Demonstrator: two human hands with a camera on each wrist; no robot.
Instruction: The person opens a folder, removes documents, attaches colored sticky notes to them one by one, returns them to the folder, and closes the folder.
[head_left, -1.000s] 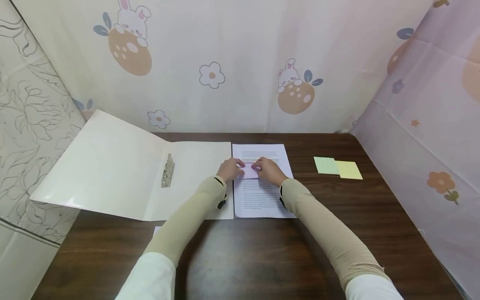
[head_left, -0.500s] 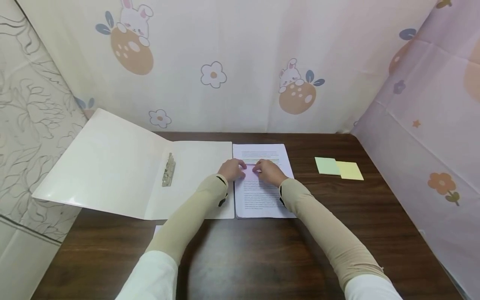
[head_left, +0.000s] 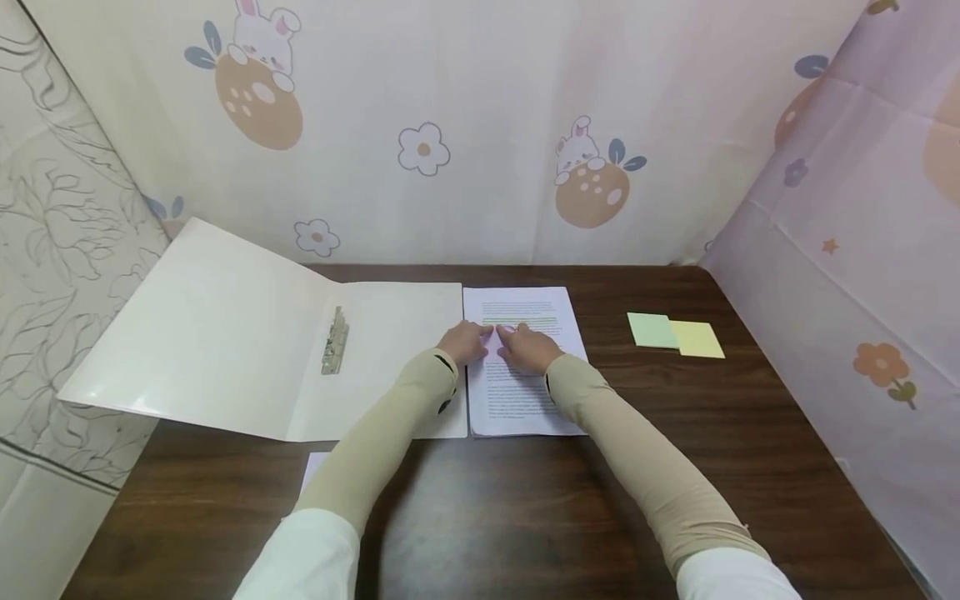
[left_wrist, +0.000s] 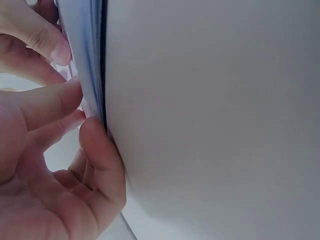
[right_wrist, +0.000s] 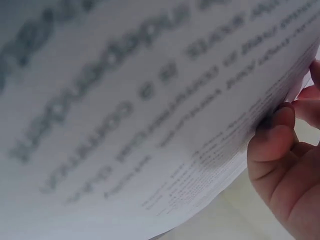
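Head view: the pink note (head_left: pixel 492 344) lies on the printed stack (head_left: pixel 517 400), between the left hand (head_left: pixel 462 342) and the right hand (head_left: pixel 529 349). Both index fingertips are at the note's upper part, close together; each thumb is lower, apart from its index finger. Whether the fingers pinch the note or only press it cannot be told. A green-marked line runs across the page just above the fingers. An open white binder (head_left: pixel 405 312) with a metal clip (head_left: pixel 335 342) lies directly left of the stack. A green note (head_left: pixel 651 331) and a yellow note (head_left: pixel 697 339) lie on the brown surface (head_left: pixel 480 517) to the right, well apart from the hands. The left forearm partly covers a pale sheet (head_left: pixel 312 465).

Left wrist view: the left hand's fingers are bent at the stack's edge, a pinkish sliver showing beside the fingertips. The right hand's fingers are near, above.

Right wrist view: the right hand's bent fingers touch the page; the print is blurred. Their hold on the note is hidden.
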